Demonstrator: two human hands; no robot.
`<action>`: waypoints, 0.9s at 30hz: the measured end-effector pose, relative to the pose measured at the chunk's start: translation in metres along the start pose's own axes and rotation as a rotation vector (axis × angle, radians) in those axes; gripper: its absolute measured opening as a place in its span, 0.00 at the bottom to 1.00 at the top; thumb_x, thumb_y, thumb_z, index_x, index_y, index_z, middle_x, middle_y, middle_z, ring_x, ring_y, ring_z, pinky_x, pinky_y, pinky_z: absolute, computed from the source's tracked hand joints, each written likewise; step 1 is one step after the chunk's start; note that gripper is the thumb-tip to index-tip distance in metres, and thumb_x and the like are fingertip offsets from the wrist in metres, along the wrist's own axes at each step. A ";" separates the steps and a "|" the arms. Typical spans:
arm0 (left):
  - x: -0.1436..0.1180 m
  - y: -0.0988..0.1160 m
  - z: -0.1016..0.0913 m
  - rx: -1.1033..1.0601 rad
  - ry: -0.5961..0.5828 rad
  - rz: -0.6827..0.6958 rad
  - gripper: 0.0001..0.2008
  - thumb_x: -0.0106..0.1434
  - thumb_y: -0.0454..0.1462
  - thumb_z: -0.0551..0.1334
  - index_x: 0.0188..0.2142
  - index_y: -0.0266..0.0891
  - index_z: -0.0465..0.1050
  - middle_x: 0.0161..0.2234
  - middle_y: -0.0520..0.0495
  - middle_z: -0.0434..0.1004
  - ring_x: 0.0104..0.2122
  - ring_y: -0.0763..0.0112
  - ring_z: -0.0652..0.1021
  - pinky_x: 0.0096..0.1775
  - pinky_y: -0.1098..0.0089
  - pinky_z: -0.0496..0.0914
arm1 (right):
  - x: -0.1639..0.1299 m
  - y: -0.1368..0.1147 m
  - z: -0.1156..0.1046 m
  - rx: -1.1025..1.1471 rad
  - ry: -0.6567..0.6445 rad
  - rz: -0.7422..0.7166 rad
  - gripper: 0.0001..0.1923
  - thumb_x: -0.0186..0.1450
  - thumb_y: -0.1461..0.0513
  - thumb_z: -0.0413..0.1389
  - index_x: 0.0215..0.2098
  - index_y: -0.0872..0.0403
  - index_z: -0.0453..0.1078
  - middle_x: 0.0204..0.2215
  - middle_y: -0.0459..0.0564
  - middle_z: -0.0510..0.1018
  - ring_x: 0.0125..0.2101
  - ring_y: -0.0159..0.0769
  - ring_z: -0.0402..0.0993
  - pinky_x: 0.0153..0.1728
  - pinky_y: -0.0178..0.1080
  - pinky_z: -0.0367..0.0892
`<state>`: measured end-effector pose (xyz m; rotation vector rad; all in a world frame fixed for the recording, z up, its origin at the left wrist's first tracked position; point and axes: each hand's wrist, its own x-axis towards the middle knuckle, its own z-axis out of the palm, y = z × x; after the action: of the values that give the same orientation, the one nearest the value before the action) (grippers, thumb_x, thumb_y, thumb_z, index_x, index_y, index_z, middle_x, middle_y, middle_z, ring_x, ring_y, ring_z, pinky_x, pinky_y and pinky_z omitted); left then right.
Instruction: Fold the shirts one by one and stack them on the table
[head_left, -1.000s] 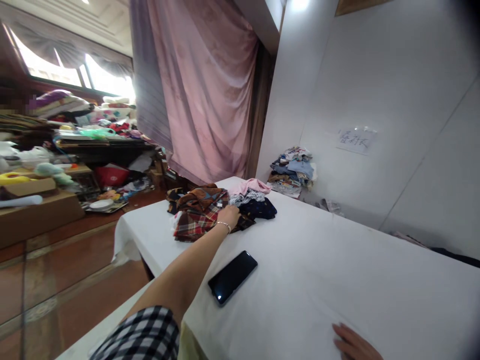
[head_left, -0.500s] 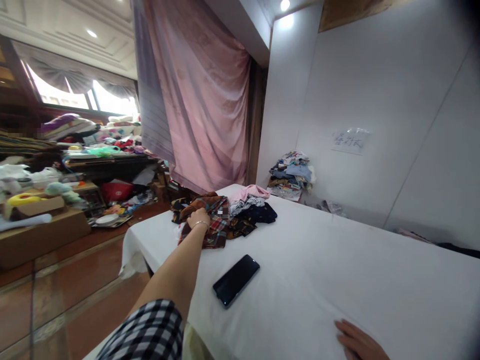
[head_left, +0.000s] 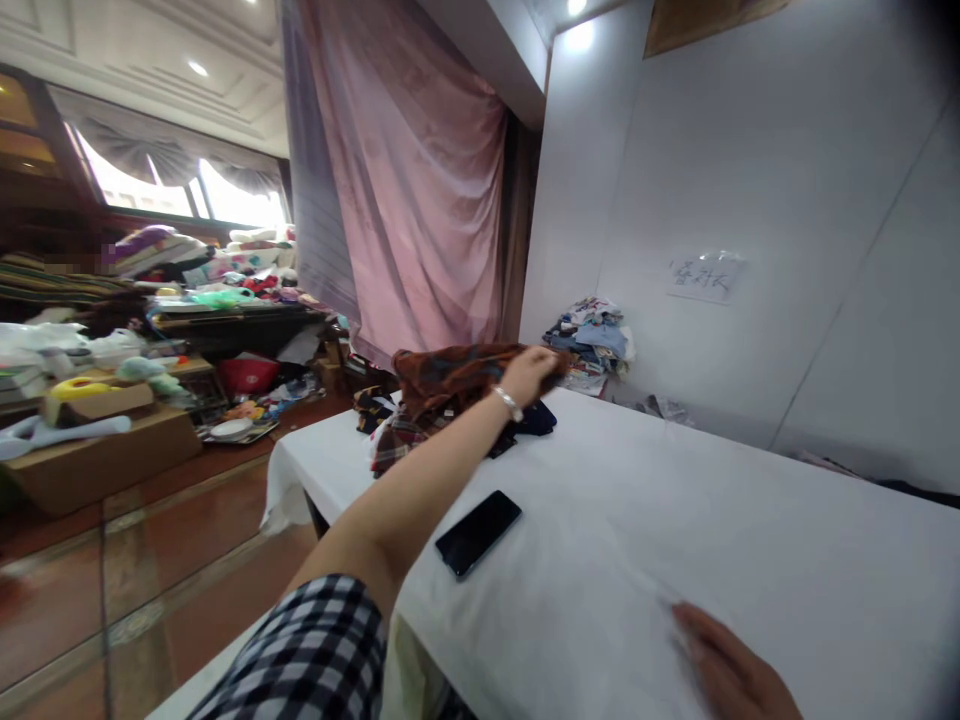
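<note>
A smooth, pale grey panelled wall rises on the right, with a white paper sheet bearing handwriting on it. A long, draped pink fabric curtain hangs in the middle. At far left, daylight fills bright, dark-framed windows under a scalloped grey valance. Small round lamps glow in the cream moulded ceiling; reddish-brown tiled flooring borders a white-cloth-covered surface.
</note>
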<state>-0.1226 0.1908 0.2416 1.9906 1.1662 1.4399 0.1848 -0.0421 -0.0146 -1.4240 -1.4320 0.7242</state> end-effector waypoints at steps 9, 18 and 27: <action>-0.217 0.045 0.209 -0.434 -1.016 0.210 0.07 0.62 0.36 0.63 0.40 0.40 0.77 0.45 0.46 0.82 0.46 0.68 0.80 0.52 0.68 0.71 | 0.006 -0.047 -0.024 0.853 0.240 0.346 0.25 0.58 0.54 0.64 0.52 0.55 0.71 0.45 0.53 0.81 0.45 0.47 0.79 0.40 0.44 0.76; -0.197 0.019 0.178 0.221 -0.534 0.272 0.12 0.63 0.35 0.61 0.46 0.43 0.76 0.56 0.43 0.75 0.57 0.58 0.72 0.60 0.53 0.64 | 0.018 -0.038 -0.041 0.922 0.495 0.284 0.15 0.52 0.59 0.65 0.39 0.51 0.74 0.31 0.44 0.83 0.29 0.36 0.78 0.25 0.34 0.72; -0.173 -0.023 0.166 0.386 -0.502 -0.311 0.04 0.57 0.33 0.63 0.34 0.38 0.75 0.48 0.37 0.77 0.57 0.48 0.70 0.56 0.54 0.64 | 0.016 -0.044 -0.065 0.817 0.686 0.182 0.15 0.52 0.58 0.64 0.36 0.54 0.73 0.30 0.46 0.80 0.29 0.34 0.75 0.25 0.33 0.70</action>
<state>0.0010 0.0844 0.0647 2.1164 1.5003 0.5427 0.2281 -0.0463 0.0528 -0.9895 -0.3880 0.7142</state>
